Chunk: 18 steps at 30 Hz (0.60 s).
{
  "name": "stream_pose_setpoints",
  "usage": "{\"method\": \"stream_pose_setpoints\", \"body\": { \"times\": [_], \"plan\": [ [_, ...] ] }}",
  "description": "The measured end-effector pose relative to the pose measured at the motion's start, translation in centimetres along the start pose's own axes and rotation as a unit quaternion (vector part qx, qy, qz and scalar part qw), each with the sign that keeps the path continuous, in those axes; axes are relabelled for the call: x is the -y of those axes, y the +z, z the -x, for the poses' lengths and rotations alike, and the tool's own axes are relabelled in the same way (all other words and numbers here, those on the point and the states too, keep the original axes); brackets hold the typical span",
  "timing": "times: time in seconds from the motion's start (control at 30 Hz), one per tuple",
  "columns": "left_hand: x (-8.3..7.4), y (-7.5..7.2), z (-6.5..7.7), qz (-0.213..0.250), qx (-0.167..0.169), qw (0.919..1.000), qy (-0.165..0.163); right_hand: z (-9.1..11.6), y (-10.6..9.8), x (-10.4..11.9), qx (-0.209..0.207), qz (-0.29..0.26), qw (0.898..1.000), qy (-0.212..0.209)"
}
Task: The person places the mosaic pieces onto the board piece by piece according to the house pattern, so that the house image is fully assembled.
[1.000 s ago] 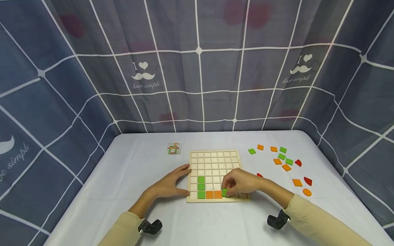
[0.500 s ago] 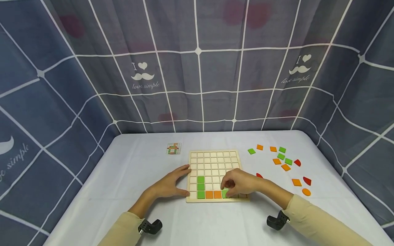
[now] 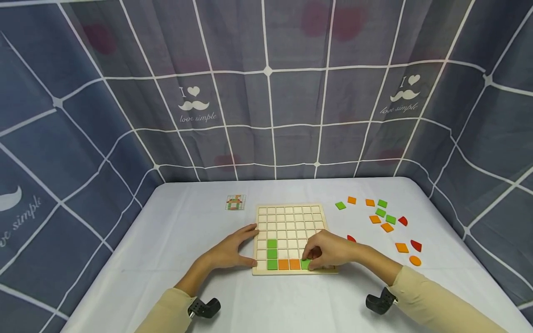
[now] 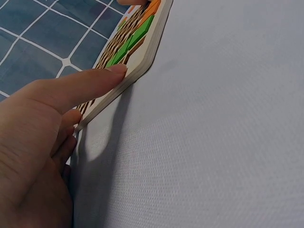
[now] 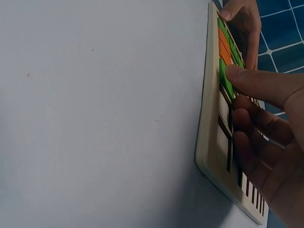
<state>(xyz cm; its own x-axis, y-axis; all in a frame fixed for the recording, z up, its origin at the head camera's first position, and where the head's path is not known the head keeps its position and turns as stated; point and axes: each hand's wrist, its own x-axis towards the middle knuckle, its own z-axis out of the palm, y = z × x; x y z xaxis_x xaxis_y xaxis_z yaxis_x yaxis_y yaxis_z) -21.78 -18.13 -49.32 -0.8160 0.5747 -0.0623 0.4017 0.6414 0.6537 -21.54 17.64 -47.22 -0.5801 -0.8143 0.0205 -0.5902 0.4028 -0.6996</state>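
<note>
A light wooden grid board (image 3: 291,225) lies flat on the table. In its near row, a green square tile (image 3: 272,264) is followed by two orange tiles (image 3: 283,264) and another green tile (image 3: 305,264); two more green tiles (image 3: 272,248) run up the second column. My left hand (image 3: 229,248) rests along the board's left edge, fingers spread, thumb on the rim in the left wrist view. Over the near row, my right hand (image 3: 329,249) touches the right-hand green tile (image 5: 225,78) with its thumb; the other fingers bend beside it, apart from the thumb.
A small pattern card (image 3: 235,202) lies behind the board to the left. Loose green tiles (image 3: 381,212), orange tiles (image 3: 387,227), red quarter-round pieces (image 3: 416,245) and an orange round piece (image 3: 415,261) are scattered on the right. A checked curtain (image 3: 291,101) surrounds the white table (image 3: 200,208).
The green tile, tilted between the right hand's fingers a second ago, now lies flat in the near row. The right hand has shifted slightly right. My left hand stays at the board.
</note>
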Motion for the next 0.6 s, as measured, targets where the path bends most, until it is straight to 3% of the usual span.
{"method": "stream_pose_setpoints", "body": {
  "times": [0.33, 0.6],
  "plan": [
    [0.1, 0.1, 0.1, 0.000, 0.001, 1.0000, 0.003, 0.5, -1.1, -0.1, 0.026, -0.002, 1.000, -0.005],
    [0.2, 0.1, 0.1, 0.001, 0.000, 1.0000, 0.003, 1.1, -3.1, 0.1, 0.012, -0.003, 0.999, 0.042]
  ]
}}
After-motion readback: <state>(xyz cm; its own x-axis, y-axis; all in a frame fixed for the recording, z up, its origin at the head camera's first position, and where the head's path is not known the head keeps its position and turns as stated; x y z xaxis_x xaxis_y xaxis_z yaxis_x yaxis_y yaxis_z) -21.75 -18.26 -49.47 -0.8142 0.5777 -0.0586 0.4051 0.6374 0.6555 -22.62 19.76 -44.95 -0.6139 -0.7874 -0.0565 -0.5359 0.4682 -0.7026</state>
